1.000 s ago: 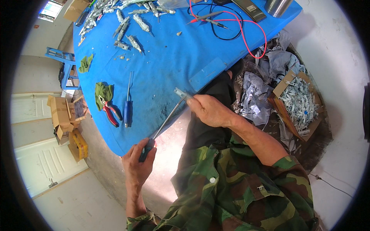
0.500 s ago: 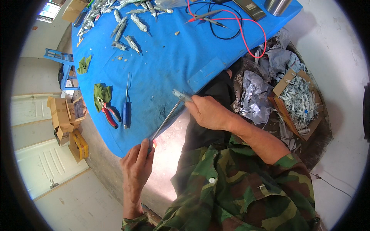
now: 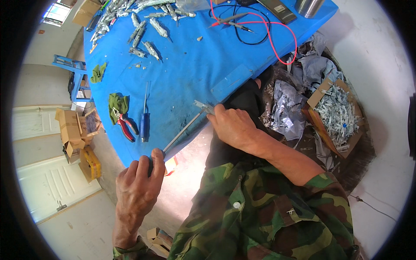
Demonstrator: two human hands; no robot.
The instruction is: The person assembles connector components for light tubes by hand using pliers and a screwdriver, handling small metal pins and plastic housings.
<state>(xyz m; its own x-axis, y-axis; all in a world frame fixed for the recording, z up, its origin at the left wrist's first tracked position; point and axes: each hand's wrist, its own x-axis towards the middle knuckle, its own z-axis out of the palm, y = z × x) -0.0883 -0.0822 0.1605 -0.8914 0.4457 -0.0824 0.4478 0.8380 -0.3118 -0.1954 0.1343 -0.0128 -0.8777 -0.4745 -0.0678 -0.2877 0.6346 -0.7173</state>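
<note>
My left hand (image 3: 138, 186) is closed round the dark handle of a screwdriver (image 3: 183, 131), whose long metal shaft slants up and right. The shaft's tip meets a small grey metal part (image 3: 204, 106) at the table's near edge. My right hand (image 3: 234, 126) grips that part, with its fingers hiding much of it. On the blue cloth to the left lie a second screwdriver (image 3: 144, 126) with a blue handle and red-handled pliers (image 3: 126, 129). The pliers' jaws rest on a crumpled green rag (image 3: 118, 102).
Several similar grey parts (image 3: 158, 27) are heaped at the table's far left. Red and black test leads (image 3: 271, 41), a dark flat device (image 3: 281, 12) and a metal cup (image 3: 308, 7) sit far right. Right of the table, a cardboard box (image 3: 320, 92) holds pale scraps beside grey plastic bags (image 3: 286, 108).
My left hand has moved left and down, with the screwdriver tilted flatter and more of its shaft showing. My right hand keeps the grey part in nearly the same place.
</note>
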